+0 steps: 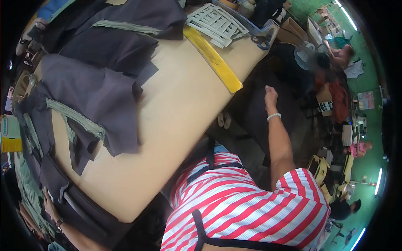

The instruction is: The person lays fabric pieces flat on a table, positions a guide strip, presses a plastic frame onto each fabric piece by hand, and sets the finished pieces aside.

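Note:
My left hand (50, 207) lies at the lower left with its fingers stretched over the edge of a dark cloth (69, 209), beside green cloth (27, 184). My right hand (271, 98), with a pale bracelet above its wrist, is past the table's right edge. Its fingers are closed in front of a large dark cloth (255, 108); what they pinch is too small to make out. Dark cut pieces with green strips (77, 117) lie spread over the left of the pale table (167, 108).
A yellow ruler (213, 58) lies across the table near white stencils (215, 25). Dark-handled scissors (260, 41) rest at the table's corner. Cardboard boxes (292, 31) stand beyond. Other people (344, 54) are at the far right.

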The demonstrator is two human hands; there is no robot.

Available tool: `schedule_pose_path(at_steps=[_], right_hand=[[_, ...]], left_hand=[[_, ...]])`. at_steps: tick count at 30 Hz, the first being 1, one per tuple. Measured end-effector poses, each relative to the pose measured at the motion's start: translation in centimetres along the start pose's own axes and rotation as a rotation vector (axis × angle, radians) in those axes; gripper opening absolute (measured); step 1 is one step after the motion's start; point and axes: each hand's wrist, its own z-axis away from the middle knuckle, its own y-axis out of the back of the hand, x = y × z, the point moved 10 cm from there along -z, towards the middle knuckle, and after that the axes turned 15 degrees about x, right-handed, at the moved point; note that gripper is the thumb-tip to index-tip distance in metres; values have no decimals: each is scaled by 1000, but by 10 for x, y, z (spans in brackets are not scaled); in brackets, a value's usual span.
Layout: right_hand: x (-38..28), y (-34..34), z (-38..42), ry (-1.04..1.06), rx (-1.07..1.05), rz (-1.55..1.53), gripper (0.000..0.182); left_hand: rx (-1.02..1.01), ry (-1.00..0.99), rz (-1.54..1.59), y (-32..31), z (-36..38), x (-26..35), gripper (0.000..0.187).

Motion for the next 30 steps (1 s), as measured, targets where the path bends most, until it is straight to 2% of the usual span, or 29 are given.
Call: schedule_pose_path(at_steps=[2,4,6,9,11,13,14,15,16,17,19,20,21,22,23,24,25,26,27,29,30], right_hand=[[6,15,-24,-7,64,43,37],[14,28,-48,-61,77,95,44],[15,41,-64,-126,119,8,52],[-16,84,-56,-523,361,-9,55],[-79,89,-43,-573,344,-567,55],[-185,97,0,-449,203,-751,56],[-222,89,23,-471,55,-831,56],[-254,78,49,-495,-96,-909,55],[-286,67,81,-501,-209,-955,53],[-314,51,115,-502,-323,-1003,51],[-343,14,180,-500,-526,-962,47],[-362,1,214,-371,-535,-715,43],[-382,-16,250,-282,-694,-780,41],[-402,-32,288,-195,-854,-847,38],[-419,-37,319,-194,-1041,-796,39],[-432,-42,331,56,-1155,-776,35],[-433,-50,347,314,-1254,-747,32],[-429,-49,348,503,-1127,-834,38],[-419,-53,356,721,-1016,-683,41],[-394,-53,353,1113,-764,-366,48],[-381,-56,351,1117,-778,-356,61]], left_hand=[[103,-169,-296,-8,-17,-11,85],[337,-116,-652,23,-12,3,81],[657,-2,-645,80,25,46,76],[885,-219,-180,103,39,59,75],[642,-368,352,122,112,139,69],[381,-396,878,145,206,240,59],[149,-306,1141,142,246,279,57],[-4,-321,1229,138,284,315,70],[-231,-369,1454,111,309,339,90],[-475,-275,1544,89,336,371,109],[-820,-152,1742,61,378,431,113],[-918,-28,1879,57,391,451,104],[-1014,100,2017,54,402,464,95],[-1119,310,2023,31,411,461,80],[-1222,521,2019,7,422,458,65],[-1176,728,2254,0,416,453,39],[-1087,707,2166,4,407,446,37],[-1004,693,2073,16,397,437,35],[-927,677,1982,17,385,423,33],[-712,618,2006,17,371,396,37],[-608,563,1965,17,365,380,40]])
